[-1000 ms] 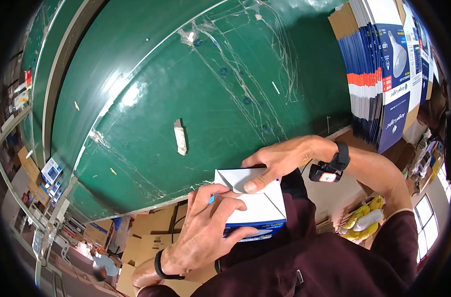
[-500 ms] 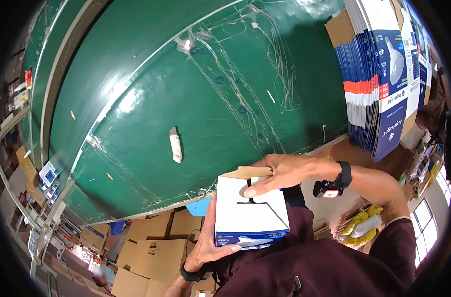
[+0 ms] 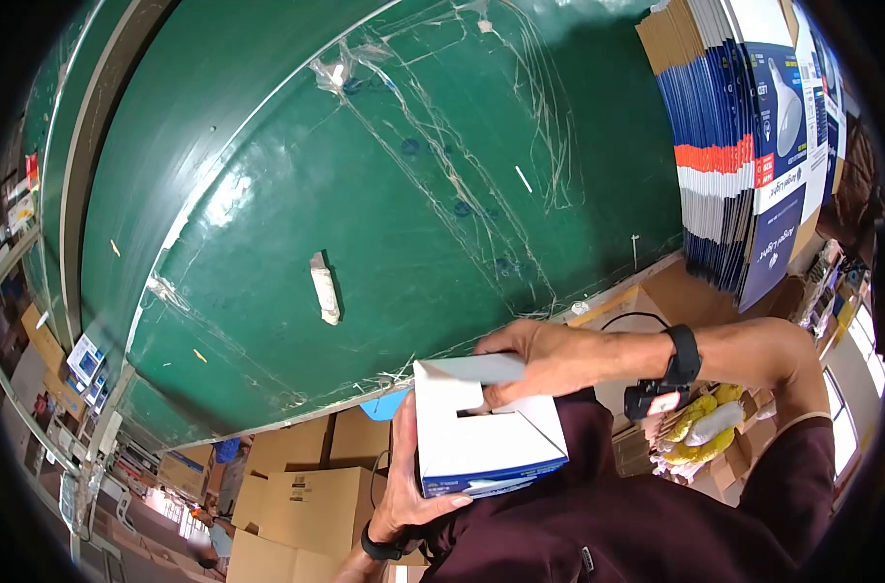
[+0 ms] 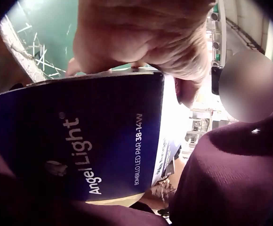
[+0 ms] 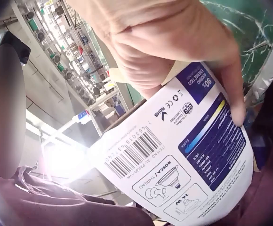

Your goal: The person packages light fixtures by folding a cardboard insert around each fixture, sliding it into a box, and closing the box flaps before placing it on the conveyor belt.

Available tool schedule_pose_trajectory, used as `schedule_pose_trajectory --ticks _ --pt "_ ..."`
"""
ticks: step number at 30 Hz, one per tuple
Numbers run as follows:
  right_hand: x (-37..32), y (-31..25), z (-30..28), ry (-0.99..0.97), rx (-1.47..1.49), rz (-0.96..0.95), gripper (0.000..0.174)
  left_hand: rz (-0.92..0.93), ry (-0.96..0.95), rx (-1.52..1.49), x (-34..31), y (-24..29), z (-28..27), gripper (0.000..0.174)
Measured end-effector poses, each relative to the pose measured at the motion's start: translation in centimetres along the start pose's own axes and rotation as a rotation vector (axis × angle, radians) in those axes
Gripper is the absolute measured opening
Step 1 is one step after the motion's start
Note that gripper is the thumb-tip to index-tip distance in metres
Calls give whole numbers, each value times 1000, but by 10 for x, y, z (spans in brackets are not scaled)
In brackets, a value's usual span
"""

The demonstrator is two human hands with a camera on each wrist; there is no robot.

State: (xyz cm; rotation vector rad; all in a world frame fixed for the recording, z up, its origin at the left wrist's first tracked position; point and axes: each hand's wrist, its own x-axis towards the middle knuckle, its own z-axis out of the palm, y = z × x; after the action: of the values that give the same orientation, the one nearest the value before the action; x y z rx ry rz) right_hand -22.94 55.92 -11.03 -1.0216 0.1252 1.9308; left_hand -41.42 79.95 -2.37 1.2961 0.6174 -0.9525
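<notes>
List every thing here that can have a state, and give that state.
white-and-blue cardboard bulb box, end flaps partly folded, not closed.
left hand, grips the box's side.
right hand, pinches the box's top flap.
stack of blue-and-white flat cartons, flattened, standing on edge.
</notes>
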Motion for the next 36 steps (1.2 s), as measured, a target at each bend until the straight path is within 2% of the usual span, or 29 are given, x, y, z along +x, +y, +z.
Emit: schedule_pose_trajectory --ticks 1,3,8,12,15,18,21,24,27,30,33,36 --pt "-4 0 2 -2 -18 38 79 26 -10 23 2 -1 0 140" --pt "-7 5 0 -21 11 62 80 83 -35 84 0 -3 0 140" --pt "-9 1 -6 -29 -39 49 78 75 -36 50 7 2 2 140" --pt "-6 7 -1 -38 11 10 84 28 0 2 2 8 9 138" --pt "-5 9 -4 7 -118 71 92 -14 10 -89 3 16 15 137" --pt "0 17 -1 -10 -97 23 98 14 15 -40 0 11 17 139" --pt "-9 5 -6 -134 -39 67 74 63 -4 16 3 9 15 139" --pt "-1 20 0 17 -151 -5 88 76 15 10 5 10 19 140" --pt "-5 15 -3 -88 -77 53 83 98 -10 80 5 10 17 140" --pt "-9 16 -3 -89 -111 35 82 121 -7 44 2 6 16 140" --pt "-13 30 5 -21 -147 -20 82 212 -36 226 10 10 22 140" --pt "-11 41 9 96 -320 -123 79 203 -6 208 11 7 28 141"
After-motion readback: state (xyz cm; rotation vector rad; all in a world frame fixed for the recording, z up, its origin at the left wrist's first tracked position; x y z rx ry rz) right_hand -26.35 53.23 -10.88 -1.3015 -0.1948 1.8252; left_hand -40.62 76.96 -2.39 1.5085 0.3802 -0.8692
